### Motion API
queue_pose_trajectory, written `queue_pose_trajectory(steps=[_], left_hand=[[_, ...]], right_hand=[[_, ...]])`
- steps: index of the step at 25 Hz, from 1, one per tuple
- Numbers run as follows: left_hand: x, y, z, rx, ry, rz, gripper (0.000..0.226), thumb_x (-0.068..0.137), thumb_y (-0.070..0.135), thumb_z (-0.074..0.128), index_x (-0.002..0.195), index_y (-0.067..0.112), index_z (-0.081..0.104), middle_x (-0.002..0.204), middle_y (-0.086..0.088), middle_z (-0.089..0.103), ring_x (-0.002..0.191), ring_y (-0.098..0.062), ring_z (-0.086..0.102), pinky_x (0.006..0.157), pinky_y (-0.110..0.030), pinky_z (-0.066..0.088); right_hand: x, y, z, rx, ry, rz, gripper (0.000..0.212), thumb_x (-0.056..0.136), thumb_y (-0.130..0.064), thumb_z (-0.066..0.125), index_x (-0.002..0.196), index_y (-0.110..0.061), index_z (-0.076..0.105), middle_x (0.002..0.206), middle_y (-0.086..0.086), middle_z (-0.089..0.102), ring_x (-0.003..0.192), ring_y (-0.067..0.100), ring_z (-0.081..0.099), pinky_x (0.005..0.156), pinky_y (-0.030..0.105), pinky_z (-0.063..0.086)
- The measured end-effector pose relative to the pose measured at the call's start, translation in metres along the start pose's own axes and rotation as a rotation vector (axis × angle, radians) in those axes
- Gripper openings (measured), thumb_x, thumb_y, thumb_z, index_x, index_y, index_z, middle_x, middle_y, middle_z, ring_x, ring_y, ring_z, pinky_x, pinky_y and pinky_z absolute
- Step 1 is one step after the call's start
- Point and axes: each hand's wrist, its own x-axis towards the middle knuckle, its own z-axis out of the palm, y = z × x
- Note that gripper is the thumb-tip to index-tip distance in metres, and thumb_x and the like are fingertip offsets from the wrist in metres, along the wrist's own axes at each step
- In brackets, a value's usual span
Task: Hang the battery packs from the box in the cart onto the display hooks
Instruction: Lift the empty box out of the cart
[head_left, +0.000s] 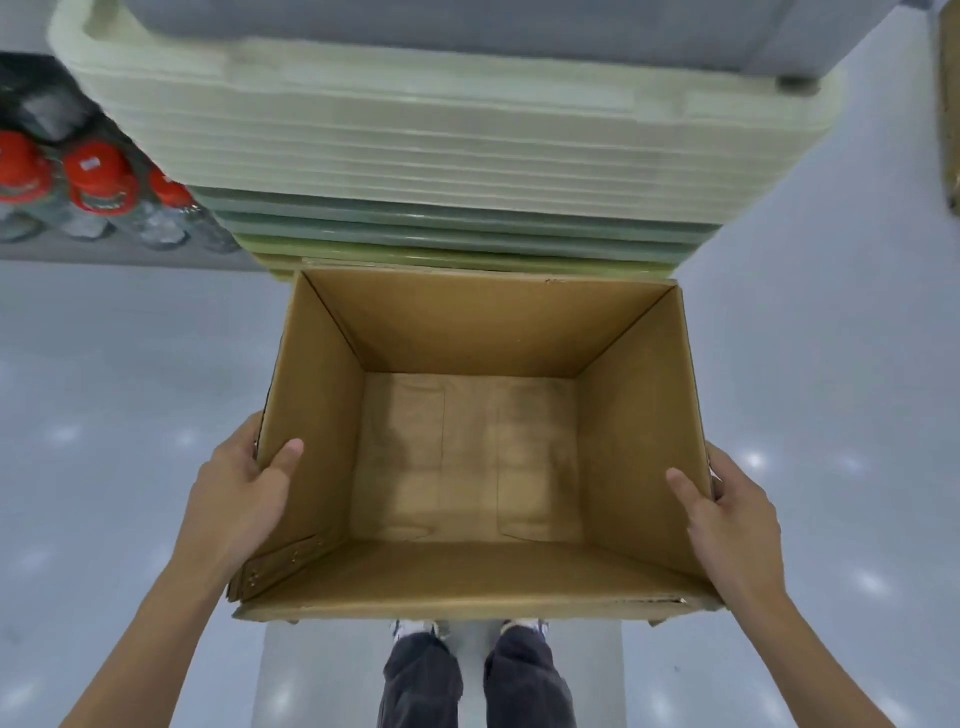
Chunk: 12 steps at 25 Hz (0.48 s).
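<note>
An open brown cardboard box (483, 332) is held up in front of me, above my legs and the floor. Its inside is bare cardboard; no battery packs show in it. My left hand (244, 483) grips the box's left wall, thumb inside over the rim and fingers outside. My right hand (727, 509) grips the right wall the same way, thumb inside. No cart and no display hooks appear in the head view.
A tall stack of pale green and grey plastic trays (415, 145) stands right behind the box. Clear bottles with red caps (96, 176) sit on a low shelf at the left. A brown cardboard edge (950, 104) shows at far right. Shiny grey floor (831, 364) surrounds everything.
</note>
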Motion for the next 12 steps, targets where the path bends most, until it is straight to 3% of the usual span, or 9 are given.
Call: queue_pose_trajectory(steps=[6,9,12], left_hand=[[0.114,-0.07,0.092,-0.023,0.05,0.04,0.021,0.106,0.025,0.058,0.125,0.032,0.064,0.098,0.008,0.073,0.092,-0.021,0.069,0.085,-0.041,0.053],[0.147,-0.098,0.127,-0.021,0.073,0.051,0.016,0.106,0.025,0.058,0.119,0.03,0.064,0.093,0.006,0.072,0.086,-0.019,0.067,0.076,-0.038,0.05],[0.177,-0.123,0.154,-0.006,0.099,0.061,0.012,0.105,0.025,0.059,0.107,0.033,0.067,0.087,-0.001,0.074,0.081,-0.028,0.068,0.076,-0.043,0.054]], right_hand=[[0.094,0.072,0.119,0.076,0.002,0.021,0.036,0.105,-0.03,0.057,0.141,-0.035,0.057,0.088,-0.025,0.065,0.073,0.004,0.063,0.065,0.02,0.045],[0.13,0.101,0.153,0.082,0.009,0.003,0.034,0.104,-0.03,0.058,0.137,-0.038,0.06,0.087,-0.018,0.072,0.064,0.008,0.066,0.062,0.024,0.047],[0.159,0.126,0.183,0.09,0.011,-0.012,0.03,0.103,-0.028,0.059,0.132,-0.038,0.063,0.074,-0.008,0.071,0.043,0.007,0.055,0.056,0.027,0.043]])
